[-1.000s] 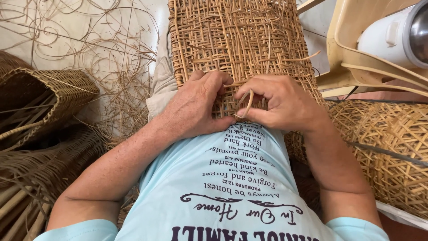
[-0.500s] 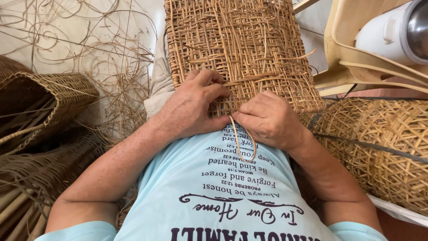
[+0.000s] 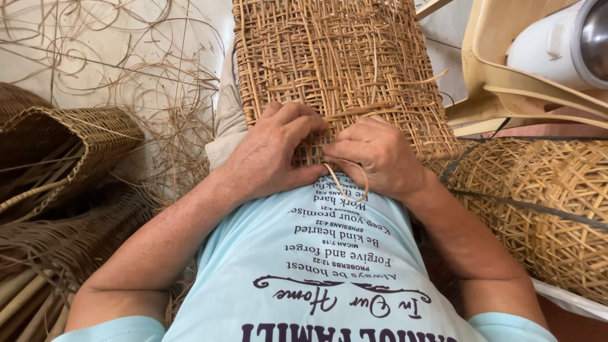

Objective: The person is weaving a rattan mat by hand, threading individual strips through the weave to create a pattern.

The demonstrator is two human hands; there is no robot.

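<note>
Two hands weaving a wicker panel on the lap.

The woven panel (image 3: 342, 69) fills twelve o'clock, its near edge at the waist. A finished basket (image 3: 544, 209) sits at three o'clock, another basket (image 3: 69, 145) at nine. The left hand (image 3: 272, 155) presses flat, fingers spread, on the panel's near edge; the right hand (image 3: 380, 158), touching it, pinches a looped cane strip (image 3: 345, 187) at centre.

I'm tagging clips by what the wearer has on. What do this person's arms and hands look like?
Both arms are bare from short pale-blue T-shirt sleeves down. The left hand and right hand wear no gloves; no rings, watch or bracelets show. The shirt front carries dark printed lettering.
</note>
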